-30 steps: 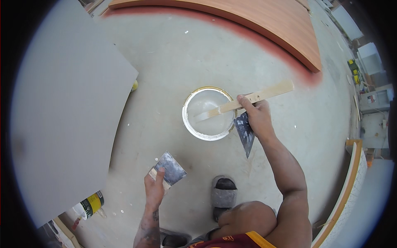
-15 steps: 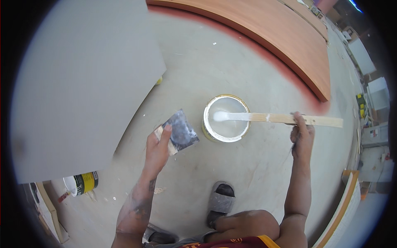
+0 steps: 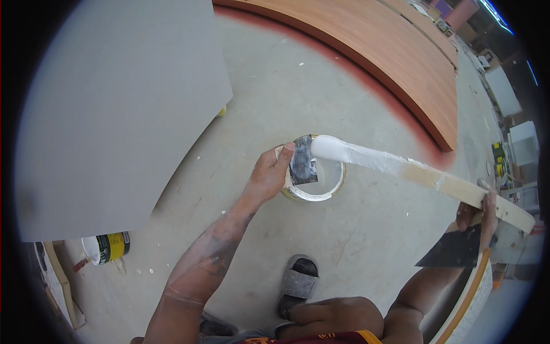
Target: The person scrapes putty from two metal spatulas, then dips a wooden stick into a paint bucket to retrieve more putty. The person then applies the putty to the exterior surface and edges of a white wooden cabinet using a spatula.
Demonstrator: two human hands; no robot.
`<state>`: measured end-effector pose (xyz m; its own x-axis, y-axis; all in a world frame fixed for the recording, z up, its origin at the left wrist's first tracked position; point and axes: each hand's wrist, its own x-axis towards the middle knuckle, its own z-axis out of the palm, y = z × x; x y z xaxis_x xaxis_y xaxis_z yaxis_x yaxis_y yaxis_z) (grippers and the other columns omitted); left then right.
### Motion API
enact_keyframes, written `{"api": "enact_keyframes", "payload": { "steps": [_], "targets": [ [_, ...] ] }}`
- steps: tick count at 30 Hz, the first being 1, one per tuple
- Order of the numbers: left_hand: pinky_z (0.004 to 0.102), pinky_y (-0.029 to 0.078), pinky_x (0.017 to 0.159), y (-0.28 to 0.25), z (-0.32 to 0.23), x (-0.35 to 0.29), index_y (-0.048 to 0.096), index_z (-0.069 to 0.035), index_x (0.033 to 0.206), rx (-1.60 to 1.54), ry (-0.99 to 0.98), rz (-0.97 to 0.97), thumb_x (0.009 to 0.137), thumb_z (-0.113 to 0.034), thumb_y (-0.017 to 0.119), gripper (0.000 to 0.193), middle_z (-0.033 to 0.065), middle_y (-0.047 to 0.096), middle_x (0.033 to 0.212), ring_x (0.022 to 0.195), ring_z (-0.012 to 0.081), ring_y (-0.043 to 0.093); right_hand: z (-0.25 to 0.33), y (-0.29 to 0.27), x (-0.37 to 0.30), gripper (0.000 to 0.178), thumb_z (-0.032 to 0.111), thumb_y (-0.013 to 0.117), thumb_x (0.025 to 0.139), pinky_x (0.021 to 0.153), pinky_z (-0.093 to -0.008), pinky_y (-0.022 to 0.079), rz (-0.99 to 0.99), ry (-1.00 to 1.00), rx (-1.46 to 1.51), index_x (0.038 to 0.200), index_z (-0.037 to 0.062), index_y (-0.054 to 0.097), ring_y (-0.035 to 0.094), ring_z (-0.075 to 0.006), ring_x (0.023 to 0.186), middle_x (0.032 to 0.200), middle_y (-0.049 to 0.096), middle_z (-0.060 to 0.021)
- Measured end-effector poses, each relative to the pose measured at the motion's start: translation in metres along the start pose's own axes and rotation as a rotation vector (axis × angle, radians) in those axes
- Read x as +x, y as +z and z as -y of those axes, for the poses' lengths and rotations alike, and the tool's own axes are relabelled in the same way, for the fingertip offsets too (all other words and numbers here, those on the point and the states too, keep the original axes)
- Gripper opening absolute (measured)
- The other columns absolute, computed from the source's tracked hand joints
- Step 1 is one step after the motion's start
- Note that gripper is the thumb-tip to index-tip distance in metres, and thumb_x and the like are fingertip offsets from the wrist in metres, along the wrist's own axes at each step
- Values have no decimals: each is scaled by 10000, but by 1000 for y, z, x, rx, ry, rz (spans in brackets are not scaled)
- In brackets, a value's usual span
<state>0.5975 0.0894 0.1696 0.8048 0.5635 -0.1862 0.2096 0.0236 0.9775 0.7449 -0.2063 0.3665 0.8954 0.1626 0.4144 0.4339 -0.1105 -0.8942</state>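
Observation:
My left hand (image 3: 267, 173) is closed on a flat scraper (image 3: 302, 163) with a smeared metal blade, held over the left side of an open round tin (image 3: 322, 198). Its near rim is coated white, and pale material shows inside. In my right hand (image 3: 487, 215), raised at the right, is a long wooden stick (image 3: 424, 172). A thick white paste (image 3: 329, 148) coats the stick's far end, beside the scraper's upper corner; I cannot tell whether they touch. A dark flat blade (image 3: 452, 248) also sticks out below my right hand; its handle is hidden.
A large grey panel (image 3: 120, 114) fills the left. Beneath its lower edge lies a tipped yellow-and-black tin (image 3: 112, 247). A wood-coloured board (image 3: 366, 51) with red overspray along its edge spans the far side. My sandalled foot (image 3: 299, 281) is on the concrete floor.
The stick has lifted out of the tin and swung up to the right, its end now heavy with paste. My left hand has moved the scraper rightward over the tin. The dark blade now shows.

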Motion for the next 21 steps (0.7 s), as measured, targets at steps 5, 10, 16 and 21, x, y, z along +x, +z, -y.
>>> {"api": "enact_keyframes", "payload": {
  "steps": [5, 10, 16, 21],
  "targets": [
    [280, 447, 877, -1, -29, -22, 657, 46, 1118, -161, -244, 10, 1065, -506, 370, 624, 59, 658, 962, 902, 146, 553, 22, 9, -23, 503, 375, 471, 986, 418, -200, 266, -166, -86, -18, 1148, -85, 598, 367, -89, 432, 652, 518, -95],
    [265, 514, 626, 1, -18, -25, 656, -12, 961, -318, -139, -93, 1048, -570, 373, 631, 32, 636, 800, 687, 96, 599, 23, 4, -28, 561, 426, 463, 968, 415, -193, 293, -330, -356, -123, 1153, -92, 574, 393, -97, 447, 773, 558, -147],
    [258, 503, 581, 3, -12, -25, 650, -20, 944, -397, -139, -96, 1043, -579, 377, 630, 24, 630, 786, 652, 90, 587, 52, -3, -46, 697, 532, 436, 964, 431, -219, 354, -311, -218, -172, 1320, -67, 437, 433, -119, 453, 838, 576, -193],
    [257, 502, 857, 0, -8, -26, 658, 6, 1100, -375, -175, -104, 1026, -615, 384, 682, 106, 656, 983, 929, 128, 618, 56, -24, -44, 743, 585, 462, 951, 445, -215, 351, -107, -225, -108, 1289, -77, 464, 430, -110, 454, 877, 594, -201]
  ]
}}
